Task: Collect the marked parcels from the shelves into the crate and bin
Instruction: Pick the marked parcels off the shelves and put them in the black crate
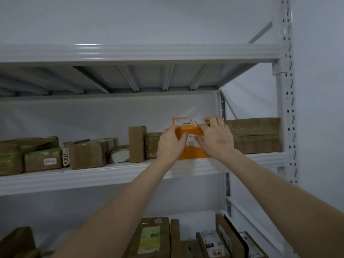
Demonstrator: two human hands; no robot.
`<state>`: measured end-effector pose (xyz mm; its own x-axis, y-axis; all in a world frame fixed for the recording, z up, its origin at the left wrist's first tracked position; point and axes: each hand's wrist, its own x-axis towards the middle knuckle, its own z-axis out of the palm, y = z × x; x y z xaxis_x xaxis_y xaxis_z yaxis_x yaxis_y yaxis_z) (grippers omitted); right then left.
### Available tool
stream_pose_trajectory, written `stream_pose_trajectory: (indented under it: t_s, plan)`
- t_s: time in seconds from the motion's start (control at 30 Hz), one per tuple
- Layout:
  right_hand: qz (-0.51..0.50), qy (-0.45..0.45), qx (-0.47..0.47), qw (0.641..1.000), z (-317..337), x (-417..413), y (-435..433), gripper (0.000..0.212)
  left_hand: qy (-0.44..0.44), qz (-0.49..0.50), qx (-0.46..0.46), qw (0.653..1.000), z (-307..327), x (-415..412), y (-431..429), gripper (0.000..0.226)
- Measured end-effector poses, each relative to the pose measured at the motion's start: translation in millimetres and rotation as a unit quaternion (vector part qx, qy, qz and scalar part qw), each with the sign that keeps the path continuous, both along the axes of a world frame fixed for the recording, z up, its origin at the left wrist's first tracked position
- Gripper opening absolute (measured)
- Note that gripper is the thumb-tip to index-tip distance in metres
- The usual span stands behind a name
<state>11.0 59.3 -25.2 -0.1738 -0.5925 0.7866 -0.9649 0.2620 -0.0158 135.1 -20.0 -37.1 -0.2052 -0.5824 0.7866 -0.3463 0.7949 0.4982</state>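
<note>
The step in hand looks like the pick: the left hand [170, 144] and right hand [216, 138] both reach to the middle shelf [93, 179], and their grip is clamped on the 2 sides of an orange parcel [189, 130]. It stands at the shelf's front edge, between a taped brown parcel [151, 145] and a large wrapped parcel [256, 135]. Next, I judge, it must be drawn straight out and lowered without nudging those 2 neighbours; neither crate nor bin is in view, and below, more labelled parcels [150, 237] stand upright.
</note>
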Motion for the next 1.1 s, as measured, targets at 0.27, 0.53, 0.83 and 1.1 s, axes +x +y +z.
stream_pose_trajectory:
  t_s: [0.27, 0.53, 0.83, 1.1]
  plan:
    - [0.114, -0.213, -0.036, 0.97, -8.8, 6.0, 28.3, 0.034, 0.155, -0.055, 0.206, 0.965, 8.1, 3.2, 21.4, 0.056]
    - [0.169, -0.385, -0.046, 0.906, -15.0, -4.0, 34.3, 0.041, 0.203, -0.095, 0.248, 0.942, -5.8, 6.5, 33.7, 0.035]
    - [0.246, -0.423, -0.03, 0.871, -24.7, 13.2, 40.5, 0.078, 0.125, -0.174, 0.233, 0.949, -17.7, 15.9, 57.7, 0.072]
    - [0.288, -0.489, -0.043, 0.822, -28.3, 5.3, 50.5, 0.103, 0.118, -0.176, 0.249, 0.945, -9.7, 25.3, 72.4, 0.076]
